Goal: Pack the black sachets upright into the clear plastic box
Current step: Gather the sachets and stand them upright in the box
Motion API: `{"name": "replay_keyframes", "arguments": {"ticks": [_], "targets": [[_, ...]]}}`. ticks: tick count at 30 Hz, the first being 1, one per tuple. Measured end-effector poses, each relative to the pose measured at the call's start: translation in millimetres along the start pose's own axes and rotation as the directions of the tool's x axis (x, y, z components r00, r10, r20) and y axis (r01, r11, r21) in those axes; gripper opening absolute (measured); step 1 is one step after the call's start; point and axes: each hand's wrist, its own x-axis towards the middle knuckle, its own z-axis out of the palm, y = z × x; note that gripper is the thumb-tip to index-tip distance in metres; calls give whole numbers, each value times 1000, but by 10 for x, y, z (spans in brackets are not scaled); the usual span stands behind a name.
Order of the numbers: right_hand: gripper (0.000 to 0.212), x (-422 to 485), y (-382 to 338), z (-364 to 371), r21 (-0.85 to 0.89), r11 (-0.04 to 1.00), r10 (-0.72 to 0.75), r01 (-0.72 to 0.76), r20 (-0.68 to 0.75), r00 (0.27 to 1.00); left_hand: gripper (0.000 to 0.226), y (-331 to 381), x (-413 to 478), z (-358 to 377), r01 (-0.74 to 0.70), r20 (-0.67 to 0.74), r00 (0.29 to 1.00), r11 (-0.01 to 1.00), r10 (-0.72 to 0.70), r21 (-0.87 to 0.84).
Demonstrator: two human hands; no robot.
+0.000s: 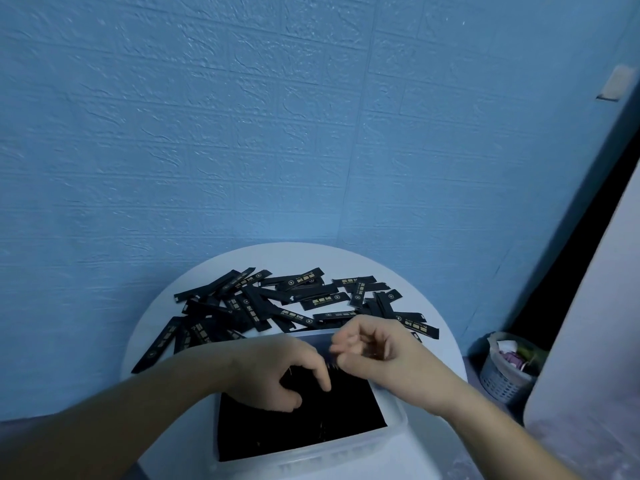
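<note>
The clear plastic box [398, 424] stands at the near edge of the round white table [433, 306]. It is packed with black sachets [339, 410] standing on end. My left hand [277, 372] reaches into the box from the left, with thumb and fingers spread and pressing on the sachet tops. My right hand [377, 348] hovers over the far rim of the box. Its fingers are curled in and blurred, and no sachet shows in them. A loose pile of black sachets [277, 303] with gold print lies flat behind the box.
A blue textured wall rises right behind the table. On the floor at the right stands a small grey waste basket [509, 368] with rubbish in it. Beside the basket is a large pale object [595, 323].
</note>
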Motion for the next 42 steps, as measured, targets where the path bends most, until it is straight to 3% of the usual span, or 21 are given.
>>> {"name": "replay_keyframes", "arguments": {"ticks": [4,8,17,25,32,39,42], "targets": [[24,-93,115,-15,-212,970,-127,123,-5,992,43,21,22,10,-1,1,1000,1000,1,-18],[22,-138,205,26,-440,873,-250,210,-36,968,41,14,40,12,-5,15,1000,1000,5,-28],[26,-82,140,12,-564,802,-180,197,86,980,45,42,36,-24,16,23,1000,997,-14,-78],[23,-78,78,23,-622,753,-172,217,132,976,50,15,-49,17,5,-66,998,998,-9,-58],[19,-73,33,48,-721,657,-40,221,260,965,43,45,-66,23,-12,-96,995,998,18,69],[10,-43,-28,83,-793,571,-23,211,242,970,42,-14,-44,120,52,-134,990,997,-44,57],[21,-63,-39,96,-844,486,-6,224,253,967,46,12,-51,72,40,-80,996,998,-35,53]]}}
